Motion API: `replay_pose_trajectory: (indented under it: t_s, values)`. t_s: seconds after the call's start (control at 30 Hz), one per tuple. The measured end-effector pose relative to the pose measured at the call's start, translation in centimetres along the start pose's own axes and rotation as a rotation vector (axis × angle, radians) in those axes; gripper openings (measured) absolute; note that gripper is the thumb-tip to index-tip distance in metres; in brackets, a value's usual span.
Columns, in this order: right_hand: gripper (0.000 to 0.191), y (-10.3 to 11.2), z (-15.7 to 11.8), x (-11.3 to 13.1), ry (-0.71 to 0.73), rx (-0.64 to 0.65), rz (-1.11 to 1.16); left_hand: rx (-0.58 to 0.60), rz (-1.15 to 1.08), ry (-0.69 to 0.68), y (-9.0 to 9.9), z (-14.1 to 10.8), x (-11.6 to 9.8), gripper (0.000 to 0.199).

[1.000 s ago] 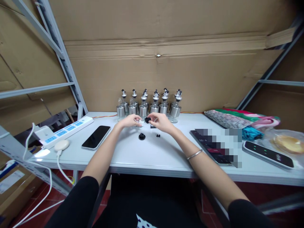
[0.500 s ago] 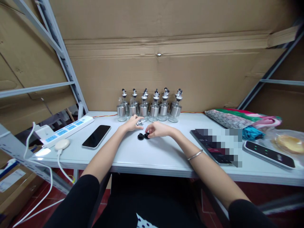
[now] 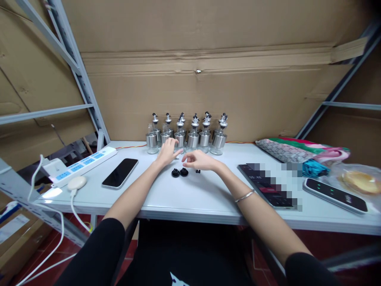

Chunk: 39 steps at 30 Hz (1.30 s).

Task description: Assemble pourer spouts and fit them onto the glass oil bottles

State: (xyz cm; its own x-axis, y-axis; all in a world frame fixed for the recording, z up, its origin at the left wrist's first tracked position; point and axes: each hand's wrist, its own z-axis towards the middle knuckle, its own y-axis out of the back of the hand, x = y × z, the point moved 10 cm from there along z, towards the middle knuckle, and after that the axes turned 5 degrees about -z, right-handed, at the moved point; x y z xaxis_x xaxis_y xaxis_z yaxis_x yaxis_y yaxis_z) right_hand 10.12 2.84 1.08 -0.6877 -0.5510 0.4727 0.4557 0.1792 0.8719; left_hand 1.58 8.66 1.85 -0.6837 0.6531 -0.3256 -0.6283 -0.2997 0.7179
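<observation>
Two round black stoppers [image 3: 179,172] lie side by side on the white table [image 3: 190,198]. Just behind and to their left, my left hand [image 3: 168,152] has its fingers apart and holds nothing; it is in front of the bottles. My right hand [image 3: 199,160] hovers behind and right of the stoppers, thumb and fingers apart, with nothing visible between them. Small black pieces [image 3: 198,171] lie below my right palm. Several glass bottles with metal sleeves [image 3: 193,140] stand in rows at the back, most with metal pourers; two in front at the left have bare necks.
At left are a phone [image 3: 120,173], a power strip [image 3: 85,165] and a round white charger [image 3: 76,182]. At right lie a larger phone [image 3: 264,184], a black-and-white device [image 3: 335,195], colourful cloth [image 3: 309,153] and a bag of food [image 3: 361,180].
My left hand has moved back and left and opened wider. My right hand has let go of the right black stopper and lifted slightly. Small black pieces now show beneath it.
</observation>
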Motion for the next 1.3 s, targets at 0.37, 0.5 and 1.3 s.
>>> replay_pose_trajectory:
  t_s: [0.37, 0.5, 1.3]
  values:
    - [0.014, 3.3, 0.2, -0.4, 0.075, -0.35, -0.009, -0.297, -0.432, 0.397, 1.2, 8.0, 0.9, 0.042]
    - [0.013, 4.2, -0.1, -0.2, 0.12, -0.454, -0.033, -0.349, -0.448, 0.374, 1.7, 8.2, 0.3, 0.028]
    - [0.072, 7.6, -3.3, -2.4, -0.038, -0.926, 0.246, -0.2, -0.882, -0.193, 7.9, 4.0, -16.4, 0.032]
